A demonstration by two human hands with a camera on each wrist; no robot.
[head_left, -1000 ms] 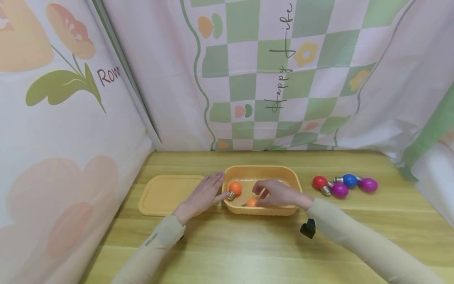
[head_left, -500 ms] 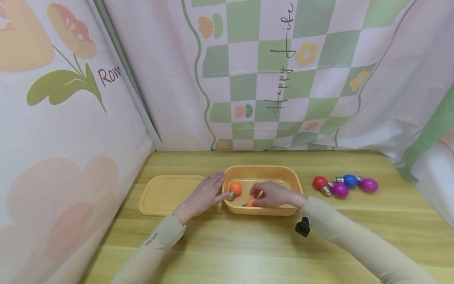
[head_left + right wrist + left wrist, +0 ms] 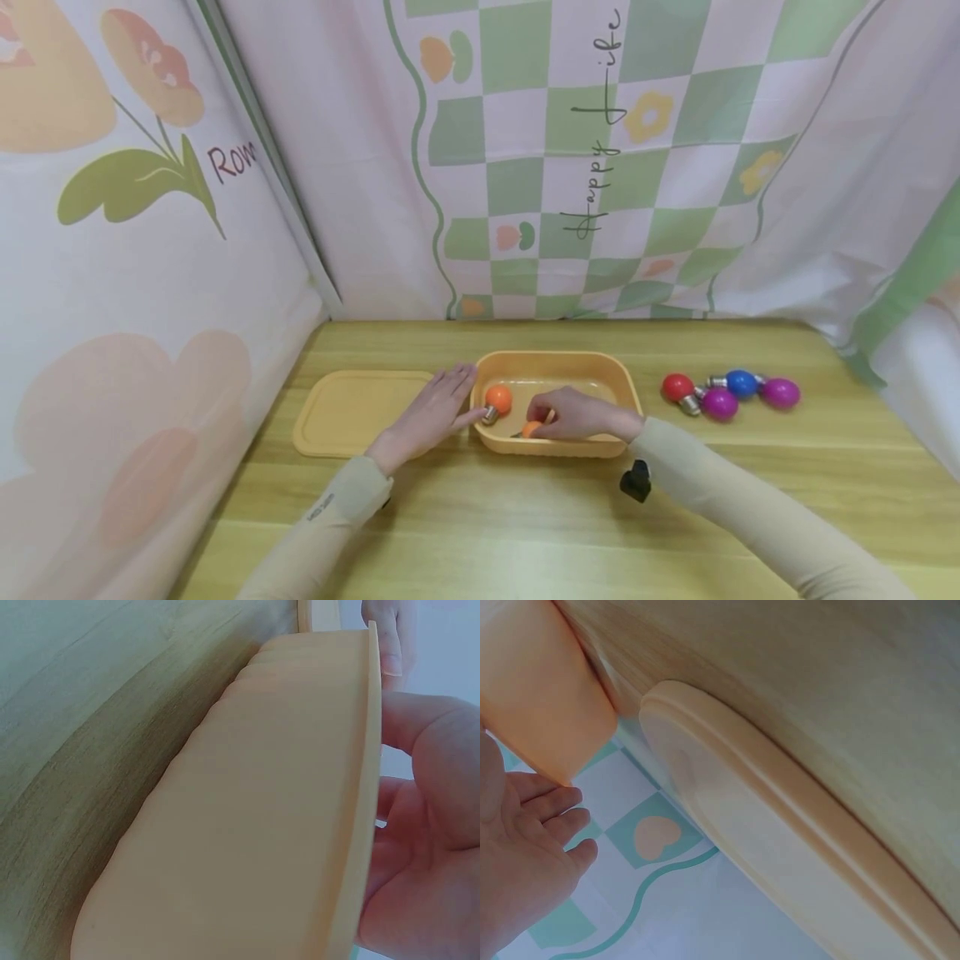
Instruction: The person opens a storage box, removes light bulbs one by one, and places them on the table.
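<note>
A yellow plastic box stands on the table in the head view. Inside it, at the left end, lies an orange light bulb with a silver screw base. My right hand reaches in over the front rim and holds a second orange light bulb low near the front wall, its fingers covering part of it. The box wall hides those fingertips in the right wrist view. My left hand lies with straight fingers against the box's left rim, its thumb over the corner near the first bulb.
Left of the box lies its flat yellow lid, partly under my left hand in the head view. To the right rest a red bulb, a blue bulb and two purple bulbs, one nearer. Printed curtains stand behind and at the left.
My right hand has shifted slightly left inside the box and its fingers have drawn closer together around the orange bulb. The left hand has stayed at the rim.
</note>
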